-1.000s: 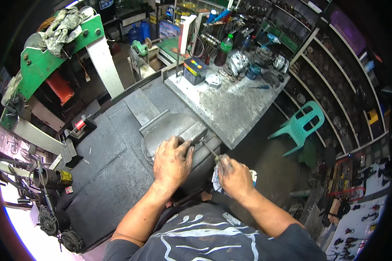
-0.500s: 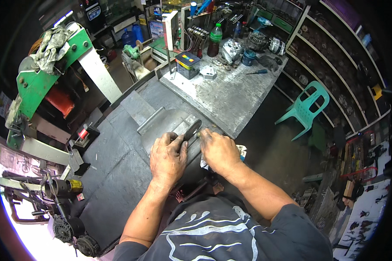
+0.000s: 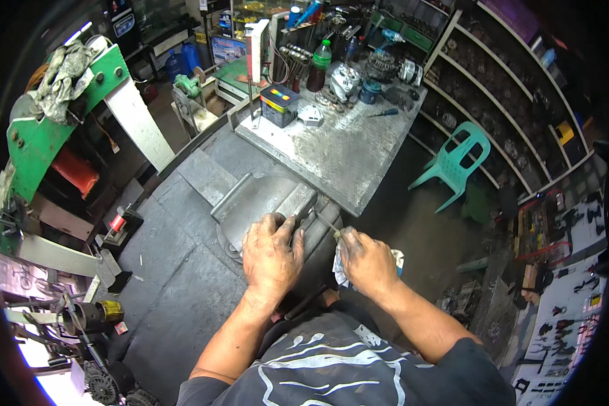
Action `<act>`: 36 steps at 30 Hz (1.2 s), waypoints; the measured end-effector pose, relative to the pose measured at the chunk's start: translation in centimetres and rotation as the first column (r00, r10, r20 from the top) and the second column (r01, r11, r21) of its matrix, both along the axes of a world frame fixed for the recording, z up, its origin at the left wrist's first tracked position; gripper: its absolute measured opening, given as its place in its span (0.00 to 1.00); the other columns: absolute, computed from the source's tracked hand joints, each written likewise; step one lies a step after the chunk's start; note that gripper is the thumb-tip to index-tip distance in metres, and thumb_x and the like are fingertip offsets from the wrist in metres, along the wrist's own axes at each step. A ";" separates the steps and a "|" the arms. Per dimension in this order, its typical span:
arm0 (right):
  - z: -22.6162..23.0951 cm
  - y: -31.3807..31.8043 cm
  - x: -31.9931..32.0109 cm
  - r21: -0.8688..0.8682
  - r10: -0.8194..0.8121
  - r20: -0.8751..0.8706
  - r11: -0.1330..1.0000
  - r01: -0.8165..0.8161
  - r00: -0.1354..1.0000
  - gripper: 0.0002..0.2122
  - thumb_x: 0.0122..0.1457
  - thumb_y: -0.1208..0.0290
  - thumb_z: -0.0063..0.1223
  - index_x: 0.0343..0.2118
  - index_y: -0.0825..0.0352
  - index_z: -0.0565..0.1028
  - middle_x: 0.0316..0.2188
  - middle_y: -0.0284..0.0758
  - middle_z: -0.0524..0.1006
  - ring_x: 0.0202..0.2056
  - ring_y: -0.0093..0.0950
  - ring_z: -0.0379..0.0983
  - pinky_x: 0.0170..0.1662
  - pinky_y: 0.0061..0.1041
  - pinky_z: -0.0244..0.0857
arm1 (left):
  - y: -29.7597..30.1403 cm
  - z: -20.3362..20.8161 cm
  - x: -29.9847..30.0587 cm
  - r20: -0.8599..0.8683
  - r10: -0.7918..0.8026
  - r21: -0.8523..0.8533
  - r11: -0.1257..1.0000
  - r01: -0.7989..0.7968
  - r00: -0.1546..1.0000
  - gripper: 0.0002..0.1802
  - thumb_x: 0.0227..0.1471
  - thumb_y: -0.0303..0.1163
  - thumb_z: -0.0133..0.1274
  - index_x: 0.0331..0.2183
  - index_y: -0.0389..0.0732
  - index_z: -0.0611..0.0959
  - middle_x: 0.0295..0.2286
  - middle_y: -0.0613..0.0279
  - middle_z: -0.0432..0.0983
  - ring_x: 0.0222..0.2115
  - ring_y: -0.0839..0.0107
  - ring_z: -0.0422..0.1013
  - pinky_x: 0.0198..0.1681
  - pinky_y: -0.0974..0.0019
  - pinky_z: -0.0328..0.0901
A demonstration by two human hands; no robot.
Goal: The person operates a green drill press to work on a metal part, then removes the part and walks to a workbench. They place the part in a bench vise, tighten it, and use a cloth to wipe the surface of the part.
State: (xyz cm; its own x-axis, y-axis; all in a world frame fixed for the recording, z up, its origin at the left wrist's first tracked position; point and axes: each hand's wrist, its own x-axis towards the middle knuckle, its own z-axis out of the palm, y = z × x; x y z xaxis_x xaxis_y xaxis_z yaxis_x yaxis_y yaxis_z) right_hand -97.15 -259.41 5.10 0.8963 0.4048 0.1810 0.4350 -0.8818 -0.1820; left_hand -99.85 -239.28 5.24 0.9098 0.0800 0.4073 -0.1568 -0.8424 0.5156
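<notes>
On the dark bench, a grey bench vise (image 3: pixel 260 196) lies under my hands. My left hand (image 3: pixel 272 257) is at its near side, fingers curled and thumb drawn in beside a dark metal part (image 3: pixel 310 211) at the jaw end; the hand hides most of that part. In my right hand (image 3: pixel 369 262) is a thin rod-like tool (image 3: pixel 327 220) with a greenish section by the fingertips. Its far end reaches the dark part. A white and blue cloth or wrapper (image 3: pixel 341 272) shows beneath my right hand.
A grey metal-topped table (image 3: pixel 331 152) beyond the vise bears a black battery-like box (image 3: pixel 279 106), a bottle (image 3: pixel 319 65) of dark liquid and alternator-like parts (image 3: pixel 345 82). A green chair (image 3: pixel 457 164) stands at right before shelves (image 3: pixel 501 88). A green metal frame (image 3: pixel 44 152) rises at left.
My right hand has pulled back right and nearer to me, exposing the thin tool. My left hand has shifted slightly nearer to me. The round dark part shows less, and the whole view has shifted.
</notes>
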 end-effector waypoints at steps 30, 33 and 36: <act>-0.2 -1.4 0.3 0.103 0.084 -0.024 0.991 -0.081 0.996 0.16 0.65 0.65 0.59 0.52 0.66 0.77 0.32 0.44 0.81 0.29 0.49 0.83 0.33 0.46 0.79 | -0.9 0.5 0.3 -0.025 0.060 0.018 0.998 -0.060 0.998 0.14 0.57 0.33 0.65 0.44 0.40 0.91 0.42 0.59 0.80 0.43 0.53 0.75 0.49 0.52 0.70; 0.8 -0.9 0.8 0.177 0.091 -0.005 0.980 -0.089 0.996 0.13 0.67 0.66 0.56 0.50 0.66 0.77 0.32 0.44 0.81 0.29 0.48 0.83 0.32 0.46 0.79 | -1.1 0.6 0.3 -0.052 0.061 0.022 0.998 -0.060 0.997 0.14 0.57 0.33 0.65 0.43 0.39 0.91 0.42 0.58 0.80 0.43 0.54 0.76 0.50 0.52 0.70; 1.3 -0.4 0.8 0.223 0.091 -0.082 0.972 -0.071 0.993 0.11 0.70 0.66 0.51 0.48 0.67 0.77 0.33 0.46 0.82 0.31 0.48 0.83 0.33 0.47 0.79 | -1.4 0.6 0.3 -0.060 0.076 0.023 0.997 -0.074 0.995 0.13 0.57 0.33 0.64 0.43 0.39 0.91 0.41 0.58 0.80 0.43 0.54 0.76 0.50 0.52 0.70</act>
